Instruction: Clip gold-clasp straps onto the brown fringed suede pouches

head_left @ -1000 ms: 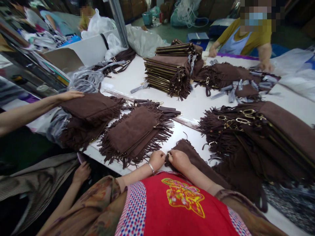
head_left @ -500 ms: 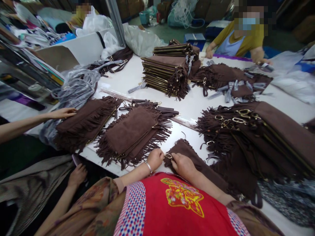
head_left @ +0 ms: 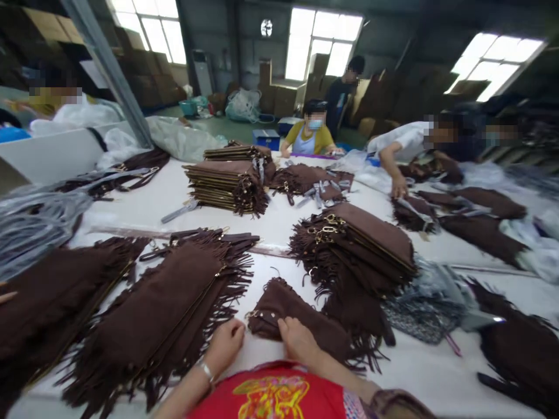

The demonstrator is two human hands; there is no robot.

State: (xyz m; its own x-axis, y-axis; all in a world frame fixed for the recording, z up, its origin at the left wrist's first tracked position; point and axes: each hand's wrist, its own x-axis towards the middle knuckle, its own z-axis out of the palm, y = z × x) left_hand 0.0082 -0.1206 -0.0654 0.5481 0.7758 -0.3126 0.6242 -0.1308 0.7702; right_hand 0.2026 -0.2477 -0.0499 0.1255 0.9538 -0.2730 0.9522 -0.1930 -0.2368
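Observation:
In front of me lies a brown fringed bag (head_left: 325, 323). Across its near-left end runs a brown strap (head_left: 264, 319) with small metal studs and a metal clasp (head_left: 250, 315). My right hand (head_left: 299, 340) is closed over the strap's right end, thumb and fingers pressed on it against the bag. Just left of the clasp, my left hand (head_left: 225, 344), wearing a silver bracelet, has its fingers curled together. Whether anything small is in them is hidden. Beside that hand lies a stack of brown fringed bags (head_left: 161, 297).
On the right stands a bag pile (head_left: 367, 238) with metal rings. A taller bag stack (head_left: 222, 183) rises farther back. Grey plastic-wrapped straps (head_left: 39, 215) lie at left. Co-workers (head_left: 312, 137) sit and bend across the white table (head_left: 209, 224). Another person's fingertips (head_left: 6, 297) show at the left edge.
My view has tilted up and shifted right, showing windows and more co-workers. My left hand has moved slightly away from the clasp. The strap now lies flatter across the bag under my right hand.

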